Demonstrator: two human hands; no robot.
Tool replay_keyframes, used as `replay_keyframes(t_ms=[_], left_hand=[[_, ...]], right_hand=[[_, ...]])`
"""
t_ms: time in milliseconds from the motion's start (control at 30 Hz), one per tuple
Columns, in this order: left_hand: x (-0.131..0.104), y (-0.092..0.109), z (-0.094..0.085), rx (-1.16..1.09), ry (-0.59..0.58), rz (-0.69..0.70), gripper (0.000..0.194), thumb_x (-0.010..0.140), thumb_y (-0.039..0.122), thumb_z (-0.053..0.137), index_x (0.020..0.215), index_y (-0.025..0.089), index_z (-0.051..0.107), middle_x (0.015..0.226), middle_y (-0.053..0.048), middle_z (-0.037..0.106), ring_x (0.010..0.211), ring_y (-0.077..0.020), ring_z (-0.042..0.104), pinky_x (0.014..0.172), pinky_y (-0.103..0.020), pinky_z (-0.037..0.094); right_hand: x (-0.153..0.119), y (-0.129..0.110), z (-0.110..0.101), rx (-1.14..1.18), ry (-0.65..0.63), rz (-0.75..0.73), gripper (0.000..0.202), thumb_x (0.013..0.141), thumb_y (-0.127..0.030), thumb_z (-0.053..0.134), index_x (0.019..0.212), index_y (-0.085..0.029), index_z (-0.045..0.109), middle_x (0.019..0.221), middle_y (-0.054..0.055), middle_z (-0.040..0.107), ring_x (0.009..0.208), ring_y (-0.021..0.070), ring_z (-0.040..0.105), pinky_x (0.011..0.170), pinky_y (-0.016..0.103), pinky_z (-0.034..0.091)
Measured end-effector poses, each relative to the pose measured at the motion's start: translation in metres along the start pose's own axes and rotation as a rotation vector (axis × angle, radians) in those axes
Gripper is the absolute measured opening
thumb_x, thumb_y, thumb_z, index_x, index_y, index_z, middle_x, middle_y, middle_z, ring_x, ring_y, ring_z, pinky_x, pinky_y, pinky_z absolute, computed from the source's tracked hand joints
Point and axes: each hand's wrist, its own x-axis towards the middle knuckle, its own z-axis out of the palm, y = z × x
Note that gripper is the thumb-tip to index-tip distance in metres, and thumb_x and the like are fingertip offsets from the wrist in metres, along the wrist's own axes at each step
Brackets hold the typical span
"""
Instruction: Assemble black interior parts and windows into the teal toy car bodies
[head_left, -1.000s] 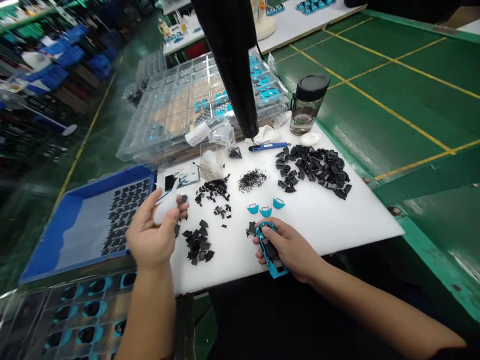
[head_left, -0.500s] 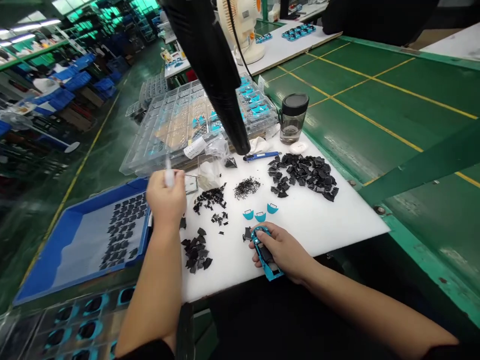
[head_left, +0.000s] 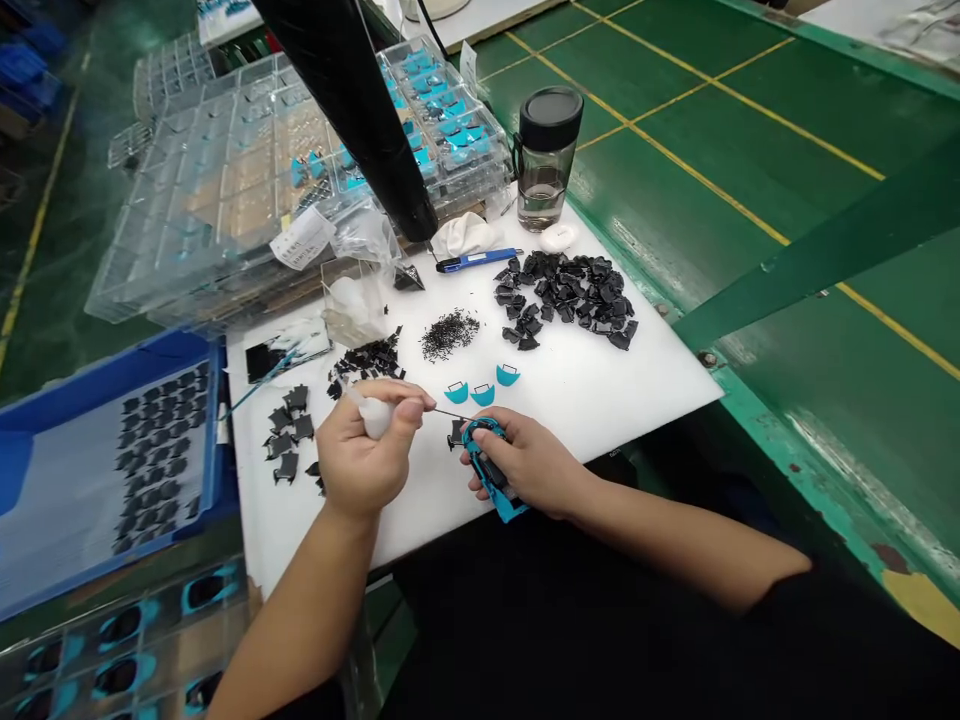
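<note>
My left hand (head_left: 364,445) is closed around a thin-shafted tool with a rounded white body (head_left: 375,415). Its slender dark shaft points right, with the tip at the upper end of a blue-and-black plastic housing (head_left: 495,470); whether it touches cannot be made out. My right hand (head_left: 536,460) grips that housing tilted, thumb on top and fingers around its side. Just left of the housing lies a small black bracket-like part (head_left: 456,433), partly hidden. Three blue half-round pieces (head_left: 482,394) with dark wire-like frames lie beyond the hands.
Around the white worktop (head_left: 600,400) are black plastic parts (head_left: 577,295), tiny dark pieces (head_left: 450,333), a blue cutter (head_left: 478,260) and a lidded cup (head_left: 547,160). Clear trays (head_left: 210,200) stand behind, a blue bin (head_left: 214,440) left. A black tube (head_left: 360,120) hangs overhead.
My left hand has moved right and down, bringing the tool's shaft to the housing. My right hand still grips the housing. The camera view has tipped downward and turned right.
</note>
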Motion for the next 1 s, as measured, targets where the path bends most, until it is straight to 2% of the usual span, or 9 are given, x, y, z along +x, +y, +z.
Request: replay_keyframes(t_ms=[300,400,533,600,800,1000], left_hand=[[-0.004,0.002,0.001,0.12,-0.081,-0.023,0.01,0.086,0.028,0.07,0.082,0.019,0.07,0.072,-0.003,0.07,0.073,-0.0176,0.071,0.066,-0.03,0.058],[-0.002,0.003,0.0,0.084,-0.042,-0.019,0.012,0.086,0.029,0.071,0.082,0.018,0.069,0.073,-0.004,0.07,0.071,-0.0174,0.07,0.066,-0.032,0.058],[0.004,0.006,-0.008,-0.02,0.054,-0.036,0.016,0.084,0.033,0.073,0.08,0.019,0.066,0.071,-0.002,0.068,0.064,-0.0152,0.065,0.055,-0.029,0.054],[0.007,0.006,-0.013,-0.029,0.066,-0.045,0.017,0.083,0.033,0.074,0.078,0.019,0.067,0.069,-0.001,0.067,0.06,-0.0141,0.063,0.052,-0.027,0.051],[0.004,-0.002,-0.016,0.096,-0.03,-0.07,0.012,0.084,0.03,0.072,0.078,0.019,0.07,0.069,-0.002,0.068,0.064,-0.0154,0.065,0.059,-0.03,0.053],[0.003,-0.004,-0.014,0.137,-0.047,-0.027,0.012,0.085,0.029,0.072,0.076,0.021,0.07,0.068,-0.001,0.068,0.067,-0.0159,0.066,0.062,-0.029,0.053]], right_hand=[[-0.002,-0.005,0.002,-0.02,0.005,-0.001,0.017,0.092,-0.038,0.06,0.098,-0.023,0.057,0.085,0.0,0.066,0.06,0.012,0.066,0.059,0.028,0.06],[-0.001,-0.001,0.001,-0.01,0.006,-0.002,0.019,0.092,-0.04,0.061,0.098,-0.023,0.057,0.086,0.001,0.067,0.06,0.0125,0.067,0.059,0.028,0.061],[0.0,0.001,-0.001,0.013,0.001,-0.004,0.02,0.091,-0.042,0.062,0.097,-0.023,0.057,0.087,0.001,0.067,0.062,0.0131,0.067,0.06,0.029,0.062],[0.0,0.001,-0.001,0.036,0.004,0.005,0.02,0.092,-0.041,0.062,0.098,-0.023,0.057,0.086,0.0,0.067,0.061,0.013,0.067,0.06,0.029,0.061],[0.0,-0.002,-0.001,0.064,0.003,0.011,0.018,0.093,-0.041,0.06,0.096,-0.024,0.056,0.085,0.0,0.066,0.061,0.0127,0.067,0.059,0.028,0.06],[-0.001,-0.002,0.0,0.05,0.011,-0.006,0.016,0.095,-0.039,0.056,0.097,-0.023,0.056,0.086,0.001,0.067,0.062,0.0126,0.068,0.058,0.026,0.06]])
